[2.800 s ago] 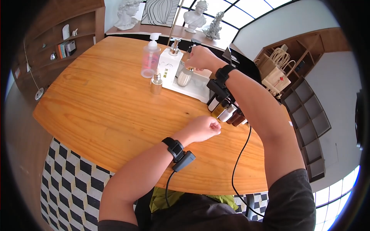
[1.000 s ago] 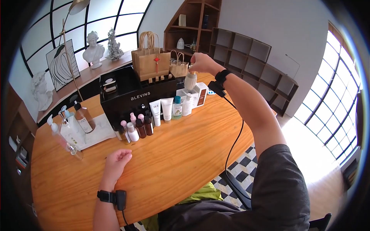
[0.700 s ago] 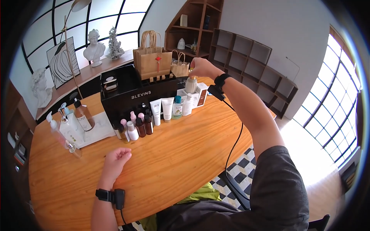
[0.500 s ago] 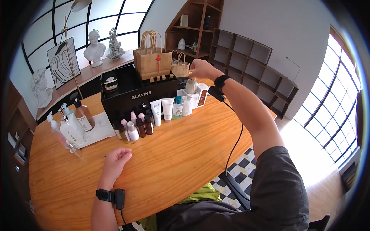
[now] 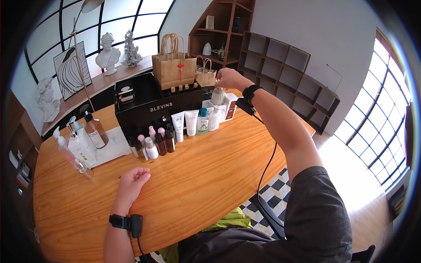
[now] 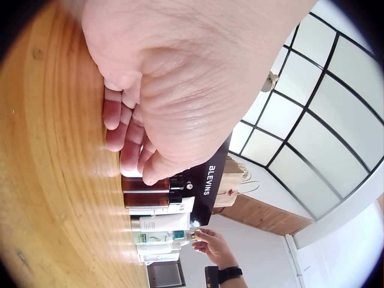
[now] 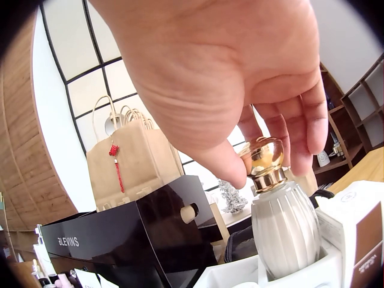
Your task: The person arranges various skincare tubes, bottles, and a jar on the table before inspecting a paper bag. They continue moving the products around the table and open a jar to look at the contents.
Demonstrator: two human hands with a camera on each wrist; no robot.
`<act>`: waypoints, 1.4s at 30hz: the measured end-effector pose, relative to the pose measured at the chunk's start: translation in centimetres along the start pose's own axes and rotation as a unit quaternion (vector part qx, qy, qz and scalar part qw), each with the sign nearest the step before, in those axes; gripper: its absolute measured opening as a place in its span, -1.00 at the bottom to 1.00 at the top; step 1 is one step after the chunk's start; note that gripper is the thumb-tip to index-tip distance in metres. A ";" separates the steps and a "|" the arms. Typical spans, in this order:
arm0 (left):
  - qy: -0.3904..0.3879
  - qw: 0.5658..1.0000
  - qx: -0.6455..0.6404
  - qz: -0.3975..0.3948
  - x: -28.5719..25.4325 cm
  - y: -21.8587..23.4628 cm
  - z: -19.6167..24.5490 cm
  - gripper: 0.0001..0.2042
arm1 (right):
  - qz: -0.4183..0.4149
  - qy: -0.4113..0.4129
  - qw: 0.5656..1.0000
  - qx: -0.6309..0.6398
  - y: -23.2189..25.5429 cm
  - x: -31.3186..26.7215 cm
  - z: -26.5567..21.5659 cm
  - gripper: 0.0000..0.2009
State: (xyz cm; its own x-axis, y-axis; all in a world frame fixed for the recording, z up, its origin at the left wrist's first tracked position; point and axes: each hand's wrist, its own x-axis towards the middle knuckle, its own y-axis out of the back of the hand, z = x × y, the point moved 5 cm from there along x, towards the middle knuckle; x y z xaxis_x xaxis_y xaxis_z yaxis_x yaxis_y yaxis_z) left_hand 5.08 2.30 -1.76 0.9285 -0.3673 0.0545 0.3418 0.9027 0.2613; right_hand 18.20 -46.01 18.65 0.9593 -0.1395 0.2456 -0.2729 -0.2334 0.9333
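The right hand (image 5: 231, 79) reaches to the far right of the table, by a ribbed, pale glass bottle (image 5: 218, 97) with a round gold cap (image 7: 264, 157). In the right wrist view the thumb touches the cap's left side and fingers lie behind it, pinching it; the other fingers (image 7: 315, 123) hang loose. The bottle (image 7: 285, 231) stands upright among white boxes (image 7: 339, 240), its base partly hidden by them. The left hand (image 5: 131, 186) rests on the wooden table (image 5: 184, 188), fingers loosely curled, holding nothing.
A black BLEVINS box (image 5: 144, 115) stands behind tubes and small bottles (image 5: 160, 144). Paper bags (image 5: 175, 72) rise behind it. Pump bottles (image 5: 83, 147) and a white tray (image 5: 115, 147) stand at left. A cable (image 5: 269, 164) hangs from the right wrist.
The view has turned to the right. The right hand has carried the gold-capped bottle from the white tray to the white boxes and lowered it slightly. The left hand still rests on the table.
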 end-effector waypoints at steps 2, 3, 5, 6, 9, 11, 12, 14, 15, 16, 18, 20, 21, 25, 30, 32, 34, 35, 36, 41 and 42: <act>0.004 1.000 -0.005 -0.003 0.0 0.0 0.0 -0.76 | -0.001 -0.002 1.000 -0.001 0.1 -0.1 -0.1 -0.57; 0.003 1.000 -0.005 -0.002 0.0 0.0 0.1 -0.76 | 0.004 0.009 1.000 -0.009 0.3 -0.2 -0.2 -0.58; -0.002 1.000 0.011 -0.001 -0.1 0.0 0.2 -0.75 | 0.011 0.022 1.000 -0.018 0.7 -0.2 -0.7 -0.60; -0.002 1.000 0.011 0.000 0.0 0.1 0.2 -0.75 | 0.034 0.035 0.998 -0.031 1.0 -0.1 -1.0 -0.60; -0.003 1.000 0.019 -0.003 0.0 0.0 0.0 -0.74 | 0.059 0.050 0.996 -0.034 2.2 -0.2 -2.2 -0.57; -0.005 1.000 0.008 -0.008 0.1 0.0 -0.3 -0.74 | 0.058 0.049 0.997 -0.020 2.5 -0.1 -2.8 -0.54; -0.006 1.000 0.008 -0.008 0.1 -0.1 -0.2 -0.74 | 0.059 0.049 0.997 -0.020 2.5 -0.2 -3.1 -0.54; 0.003 1.000 0.018 -0.008 0.0 0.0 0.0 -0.75 | 0.044 0.061 0.997 -0.012 2.2 -0.4 -4.0 -0.53; 0.002 1.000 0.019 -0.006 0.0 0.1 0.2 -0.75 | 0.039 0.070 0.997 -0.017 2.0 -0.6 -4.6 -0.52; -0.007 1.000 0.016 -0.006 -0.1 0.0 0.4 -0.75 | 0.040 0.071 0.997 -0.016 1.7 -0.5 -4.8 -0.52; -0.015 1.000 0.014 -0.006 -0.2 0.0 0.5 -0.76 | 0.020 0.056 0.998 -0.020 0.9 -0.4 -5.0 -0.50; -0.006 1.000 0.012 -0.008 -0.1 0.0 0.2 -0.76 | 0.012 0.056 0.998 -0.031 0.3 -0.2 -5.1 -0.49; -0.006 1.000 0.012 -0.008 -0.1 0.0 0.1 -0.76 | 0.017 0.063 0.997 -0.032 0.1 -0.3 -5.2 -0.54; -0.003 1.000 0.012 -0.006 0.0 -0.1 -0.1 -0.76 | 0.015 0.074 0.996 -0.038 -0.5 -0.2 -5.4 -0.61; -0.004 1.000 0.012 -0.012 0.1 -0.1 -0.4 -0.76 | -0.054 0.047 0.997 -0.006 -0.7 -0.5 -5.3 -0.45; -0.002 1.000 0.018 -0.009 0.0 0.0 -0.1 -0.76 | -0.058 0.053 0.997 0.001 -0.8 -0.5 -5.3 -0.44; -0.004 1.000 0.019 -0.008 0.0 0.0 -0.1 -0.76 | -0.044 0.082 0.996 -0.017 -0.7 -0.8 -5.6 -0.42; -0.005 1.000 0.019 -0.007 0.0 -0.1 -0.1 -0.76 | -0.044 0.081 0.996 -0.016 -0.7 -0.9 -5.6 -0.42; -0.005 1.000 0.019 -0.007 0.0 -0.1 0.0 -0.76 | -0.035 0.082 0.996 -0.015 -0.7 -1.0 -5.6 -0.44; -0.011 1.000 0.012 -0.007 0.1 0.0 -0.4 -0.76 | -0.027 0.095 0.995 -0.015 -0.7 -0.8 -5.5 -0.47; -0.011 1.000 0.011 -0.007 0.0 0.0 -0.3 -0.76 | -0.032 0.097 0.995 -0.019 -0.8 -0.7 -5.5 -0.45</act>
State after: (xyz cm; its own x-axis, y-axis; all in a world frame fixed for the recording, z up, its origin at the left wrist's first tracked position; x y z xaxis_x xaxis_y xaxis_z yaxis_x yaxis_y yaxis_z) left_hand 5.16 2.35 -2.06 0.9204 -0.3844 0.0718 0.3505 0.8924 0.2841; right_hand 18.09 -40.46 19.18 0.9715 0.0641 0.2281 -0.2116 -0.1985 0.9570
